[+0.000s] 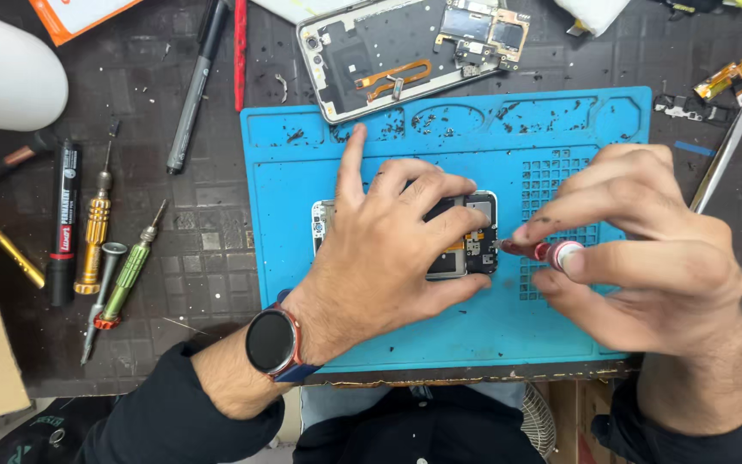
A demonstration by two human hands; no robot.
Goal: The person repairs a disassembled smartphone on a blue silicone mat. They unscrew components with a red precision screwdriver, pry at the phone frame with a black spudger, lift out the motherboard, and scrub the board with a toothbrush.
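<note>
We had our left hand [388, 249] spread flat over the opened phone [474, 236], fingers splayed and pressing it down on the blue mat [440, 335], roughly at the mat's middle, gripping nothing. Our right hand [646, 258] was pinched shut on a small red-handled screwdriver [538, 251], its tip touching the exposed board at the phone's right edge. The likeliest slip, we judged, was the tip skating off a screw and scoring the board or the orange flex beside it, since the left fingers covered most of the phone and left only a narrow strip to see and work in. A freed screw could also roll into the mat's grid of small pockets [551, 180] just right of the phone, or get lost among the dark specks along the top trays. Room was tight: the mat's near edge lay close to the counter's front edge, tweezers [727, 146] angled just behind the right hand, and a second phone frame [388, 51] overlapped the mat's top edge. To the left, other screwdrivers [96, 232] lay well apart.
</note>
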